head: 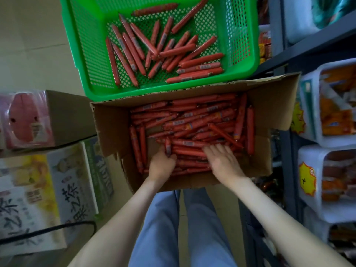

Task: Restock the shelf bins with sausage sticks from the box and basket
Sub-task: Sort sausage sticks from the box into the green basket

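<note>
A narrow shop aisle with a pale floor (38, 45): dark metal shelving (317, 41) runs down the right side and printed cartons (28, 209) are stacked on the left, with a black cable (57, 228) lying across them. On the shelving stand white shelf bins (312, 189) holding orange and red packets, too blurred to make out. In the middle of the aisle sits an open cardboard box (109, 128), its flaps folded out, heaped with red sausage sticks (192, 120) lying mostly crosswise. Just beyond it, its near edge overlapping the box's far rim, is a green basket (81, 54) of perforated plastic with a thinner scatter of the same sticks across its bottom. The person stands over the box in blue trousers (202, 228), both bare arms reaching down into its near end. The left hand (161, 164) has its fingers curled round the sausage sticks, with one stick end poking up above the knuckles; how many it grips I cannot tell. The right hand (223, 160) lies spread with straight fingers resting on top of the pile, holding nothing.
</note>
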The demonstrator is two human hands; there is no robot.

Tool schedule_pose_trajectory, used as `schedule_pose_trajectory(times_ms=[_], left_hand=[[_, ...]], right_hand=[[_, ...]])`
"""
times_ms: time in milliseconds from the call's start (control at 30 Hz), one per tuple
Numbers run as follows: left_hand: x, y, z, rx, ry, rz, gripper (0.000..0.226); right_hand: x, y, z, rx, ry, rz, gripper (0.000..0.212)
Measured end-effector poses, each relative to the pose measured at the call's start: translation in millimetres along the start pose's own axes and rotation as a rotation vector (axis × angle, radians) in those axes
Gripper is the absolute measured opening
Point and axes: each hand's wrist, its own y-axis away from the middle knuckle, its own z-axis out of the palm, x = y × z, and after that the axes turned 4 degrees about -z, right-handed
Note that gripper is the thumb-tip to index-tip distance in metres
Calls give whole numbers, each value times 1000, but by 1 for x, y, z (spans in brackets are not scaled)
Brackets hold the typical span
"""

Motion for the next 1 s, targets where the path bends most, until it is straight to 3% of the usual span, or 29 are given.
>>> schedule_pose_trajectory(times_ms=[133, 333, 533, 633, 733, 867, 1000], left_hand=[[4, 6, 7, -190, 88, -3, 34], [20, 22, 8, -202, 137, 67, 30], [30, 32, -8, -229, 92, 117, 8], [38, 39, -20, -182, 93, 171, 3], [54, 51, -35, -180, 240, 194, 11], [82, 68, -53, -342, 482, 166, 14], [107, 82, -68, -535, 625, 201, 22]], right_hand=[[41, 13, 3, -205, -16, 89, 54], [47, -2, -3, -338, 61, 69, 46], [66, 11, -26, -445, 351, -79, 42], [65, 13, -34, -251, 191, -104, 37], [55, 12, -53, -196, -142, -32, 30], [23, 10, -105, -85, -713, 95, 24], [-4, -4, -151, -32, -844, 47, 15]])
